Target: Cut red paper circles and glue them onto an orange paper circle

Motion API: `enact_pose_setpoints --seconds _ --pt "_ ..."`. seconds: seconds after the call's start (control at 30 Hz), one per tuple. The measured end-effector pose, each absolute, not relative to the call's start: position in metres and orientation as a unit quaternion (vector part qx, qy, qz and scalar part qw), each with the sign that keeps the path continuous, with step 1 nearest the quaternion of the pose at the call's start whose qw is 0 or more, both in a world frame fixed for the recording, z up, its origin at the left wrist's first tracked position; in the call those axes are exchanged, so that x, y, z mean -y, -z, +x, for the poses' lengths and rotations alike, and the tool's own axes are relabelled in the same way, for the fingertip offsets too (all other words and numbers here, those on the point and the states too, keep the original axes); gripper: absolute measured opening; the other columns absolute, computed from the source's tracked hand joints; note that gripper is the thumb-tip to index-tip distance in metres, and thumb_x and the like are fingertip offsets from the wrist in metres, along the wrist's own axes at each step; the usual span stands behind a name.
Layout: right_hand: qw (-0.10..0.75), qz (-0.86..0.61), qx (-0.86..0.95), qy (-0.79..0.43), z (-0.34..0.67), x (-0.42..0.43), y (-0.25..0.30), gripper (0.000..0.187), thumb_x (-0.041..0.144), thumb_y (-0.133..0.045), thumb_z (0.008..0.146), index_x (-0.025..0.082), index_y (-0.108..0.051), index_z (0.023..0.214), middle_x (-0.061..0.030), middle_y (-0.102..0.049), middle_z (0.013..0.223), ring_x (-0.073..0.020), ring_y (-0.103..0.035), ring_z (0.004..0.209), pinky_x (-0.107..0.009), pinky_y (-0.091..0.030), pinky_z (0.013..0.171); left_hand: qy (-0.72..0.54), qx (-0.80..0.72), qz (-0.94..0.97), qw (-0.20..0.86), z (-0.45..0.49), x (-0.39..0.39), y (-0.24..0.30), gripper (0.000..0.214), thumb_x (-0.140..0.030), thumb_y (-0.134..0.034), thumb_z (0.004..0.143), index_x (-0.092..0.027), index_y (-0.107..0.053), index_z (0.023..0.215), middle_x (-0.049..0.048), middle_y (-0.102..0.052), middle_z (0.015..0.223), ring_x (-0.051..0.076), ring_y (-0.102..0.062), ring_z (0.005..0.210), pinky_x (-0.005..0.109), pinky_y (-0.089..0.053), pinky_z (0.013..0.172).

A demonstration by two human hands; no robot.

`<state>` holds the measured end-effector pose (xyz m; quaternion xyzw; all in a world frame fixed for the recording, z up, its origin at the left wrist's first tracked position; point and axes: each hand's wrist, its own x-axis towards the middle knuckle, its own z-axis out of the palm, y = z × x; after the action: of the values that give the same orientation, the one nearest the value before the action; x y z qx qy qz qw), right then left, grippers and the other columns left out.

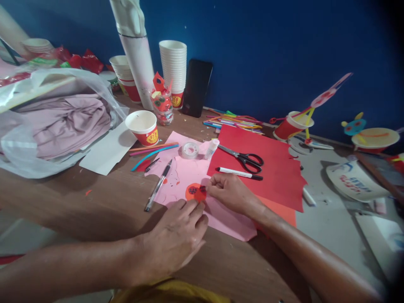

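Observation:
On a pink sheet of paper (229, 222) lies a small orange paper cutout (192, 192) with dark patterned spots. My left hand (176, 231) rests flat, its fingertips on the cutout's near edge. At the cutout's right edge, my right hand (232, 192) is closed in a pinch; whatever sits between its fingertips is hidden. Left of the cutout is an uncapped black pen (158, 185), with its cap (152, 165) beside it. Beyond my right hand lie a white marker (239, 173) and black-handled scissors (249, 162) on red paper (277, 181).
A tape roll (190, 150) and a glue stick (211, 149) stand behind the cutout. Farther back are a paper cup (142, 128), stacked cups (173, 67), a leaning phone (197, 88) and a white bottle (136, 63). A plastic bag (31, 162) sits left; pipe cleaners (233, 122) lie by the wall.

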<state>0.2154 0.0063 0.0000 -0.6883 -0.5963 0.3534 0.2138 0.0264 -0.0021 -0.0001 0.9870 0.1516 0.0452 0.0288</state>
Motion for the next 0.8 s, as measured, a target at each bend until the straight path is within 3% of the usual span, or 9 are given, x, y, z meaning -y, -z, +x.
enact_pose_setpoints --seconds 0.23,0.53,0.8 --pt "0.241 -0.699 0.542 -0.399 0.217 0.001 0.004 0.024 0.036 -0.053 0.075 0.017 -0.054 0.059 0.0052 -0.042 0.05 -0.0086 -0.035 0.048 -0.02 -0.026 0.042 -0.012 -0.147 0.989 0.008 0.027 0.004 -0.001 0.045 -0.043 -0.042 0.086 -0.008 -0.054 0.113 0.0178 -0.057 0.112 0.029 -0.048 0.098 0.042 -0.036 0.083" --pt "0.239 -0.713 0.552 -0.36 0.206 0.002 0.005 0.02 0.027 -0.051 0.072 0.018 -0.051 0.055 0.0061 -0.041 0.048 -0.0081 -0.036 0.048 -0.018 -0.026 0.042 0.023 -0.135 0.99 -0.014 0.027 0.008 -0.003 0.05 -0.044 -0.035 0.088 -0.006 -0.05 0.118 0.0196 -0.054 0.116 0.031 -0.048 0.101 0.043 -0.034 0.084" --pt "0.206 -0.725 0.583 -0.303 0.201 0.002 0.003 0.016 0.021 -0.05 0.07 0.019 -0.054 0.055 0.0053 -0.049 0.049 -0.009 -0.043 0.049 -0.018 -0.027 0.045 0.034 -0.121 0.992 -0.013 0.027 0.006 -0.008 0.044 -0.04 -0.034 0.09 -0.008 -0.052 0.115 0.0161 -0.056 0.11 0.03 -0.048 0.099 0.043 -0.034 0.082"
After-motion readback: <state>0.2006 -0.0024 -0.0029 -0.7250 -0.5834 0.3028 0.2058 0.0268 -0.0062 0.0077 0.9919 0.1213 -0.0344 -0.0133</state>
